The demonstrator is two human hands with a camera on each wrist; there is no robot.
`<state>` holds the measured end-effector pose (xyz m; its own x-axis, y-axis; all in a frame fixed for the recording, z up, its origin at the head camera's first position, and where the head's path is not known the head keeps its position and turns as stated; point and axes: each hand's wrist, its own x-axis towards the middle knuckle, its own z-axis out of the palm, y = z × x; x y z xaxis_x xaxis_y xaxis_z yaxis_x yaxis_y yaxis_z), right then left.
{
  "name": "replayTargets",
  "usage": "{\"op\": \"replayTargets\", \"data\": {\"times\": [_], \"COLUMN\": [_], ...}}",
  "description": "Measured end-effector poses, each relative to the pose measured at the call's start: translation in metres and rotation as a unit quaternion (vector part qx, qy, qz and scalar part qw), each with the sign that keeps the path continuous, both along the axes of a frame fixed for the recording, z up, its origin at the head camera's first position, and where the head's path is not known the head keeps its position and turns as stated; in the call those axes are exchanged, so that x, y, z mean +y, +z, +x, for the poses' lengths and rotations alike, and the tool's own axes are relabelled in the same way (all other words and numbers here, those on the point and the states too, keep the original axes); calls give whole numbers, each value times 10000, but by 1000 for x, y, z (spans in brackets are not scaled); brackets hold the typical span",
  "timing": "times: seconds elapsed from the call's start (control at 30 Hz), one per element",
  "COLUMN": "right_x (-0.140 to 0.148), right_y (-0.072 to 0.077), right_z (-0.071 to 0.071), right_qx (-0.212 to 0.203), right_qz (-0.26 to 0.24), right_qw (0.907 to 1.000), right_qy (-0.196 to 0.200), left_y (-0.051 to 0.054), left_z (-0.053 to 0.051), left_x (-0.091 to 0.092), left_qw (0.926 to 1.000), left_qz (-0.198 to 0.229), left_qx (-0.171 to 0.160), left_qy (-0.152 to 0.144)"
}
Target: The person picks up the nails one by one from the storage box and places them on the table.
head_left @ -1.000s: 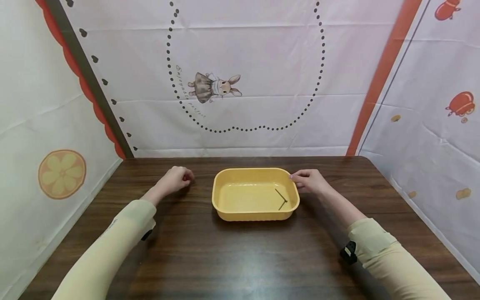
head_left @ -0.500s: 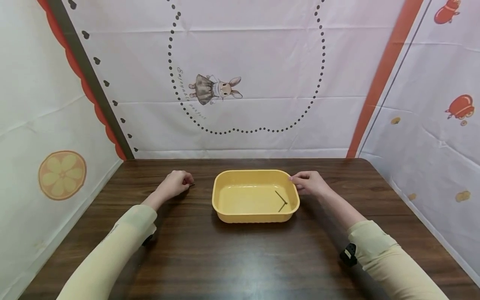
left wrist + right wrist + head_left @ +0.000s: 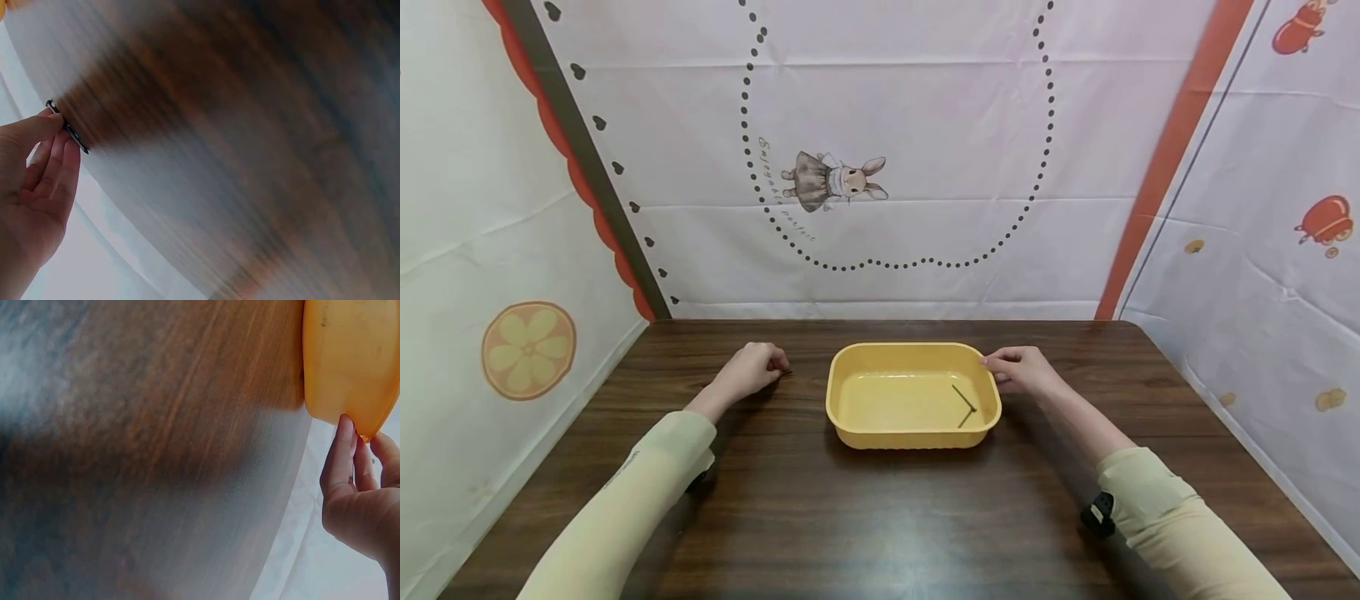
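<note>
Between thumb and fingers my left hand [image 3: 44,169] pinches a dark nail [image 3: 70,131], seen in the left wrist view with its head at the upper left. In the head view that hand [image 3: 751,369] is low over the table, left of a yellow tray [image 3: 913,438]. My right hand [image 3: 1024,368] pinches the tray's right rim near the far corner; the right wrist view shows the hand [image 3: 362,500] with its fingertips on the orange-looking tray wall [image 3: 344,369]. Two thin dark nails [image 3: 963,397] lie in the tray's right part, their ends meeting.
The brown wooden table [image 3: 880,508] stretches in front of the tray and to both sides. A white printed cloth [image 3: 925,150] hangs behind the table's back edge and along its left and right sides.
At my left fingertips a bit of the dark nail now shows, hidden a second ago. The whole scene has shifted slightly downward in the head view; the right hand keeps its grip on the tray.
</note>
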<state>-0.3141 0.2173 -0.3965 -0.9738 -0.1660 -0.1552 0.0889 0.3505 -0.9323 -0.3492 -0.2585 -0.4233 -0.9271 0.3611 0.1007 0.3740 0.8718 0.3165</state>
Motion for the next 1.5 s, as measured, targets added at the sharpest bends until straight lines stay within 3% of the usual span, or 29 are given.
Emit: {"op": "replayTargets", "data": {"times": [0.37, 0.67, 0.8, 0.9, 1.0, 1.1, 1.2, 1.3, 1.4, 1.5], "right_x": [2, 1, 0, 0, 1, 2, 2, 2, 2, 0], "right_y": [0, -2, -1, -1, -1, -2, -2, -1, -1, -2], "right_z": [1, -2, -2, -1, 0, 1, 1, 1, 0, -1], "right_qx": [41, 92, 106, 105, 101, 94, 124, 144, 144, 140], "right_qz": [-67, -97, -70, -37, 6, 20, -2, -32, -41, -59], "right_qw": [10000, 9999, 9999, 9999, 9999, 9999, 9999, 9999, 9999, 9999], "right_qy": [10, -23, -20, -19, -24, -31, -29, -32, -45, -51], "left_y": [2, 9, 13, 18, 27, 36, 42, 45, 46, 44], "left_z": [-3, -6, -3, 1, 7, 17, 26, 33, 39, 43], "left_x": [4, 10, 27, 52, 85, 119, 148, 171, 188, 200], "left_qw": [9998, 9983, 9963, 9891, 9754, 9632, 9542, 9489, 9436, 9373], "left_qz": [-86, -548, -623, -385, -60, 44, -139, -355, -511, -733], "left_qx": [-156, -36, 577, 1409, 2121, 2372, 2153, 1430, 616, 184], "left_qy": [60, -205, -163, -197, -592, -1266, -2073, -2792, -3213, -3403]}}
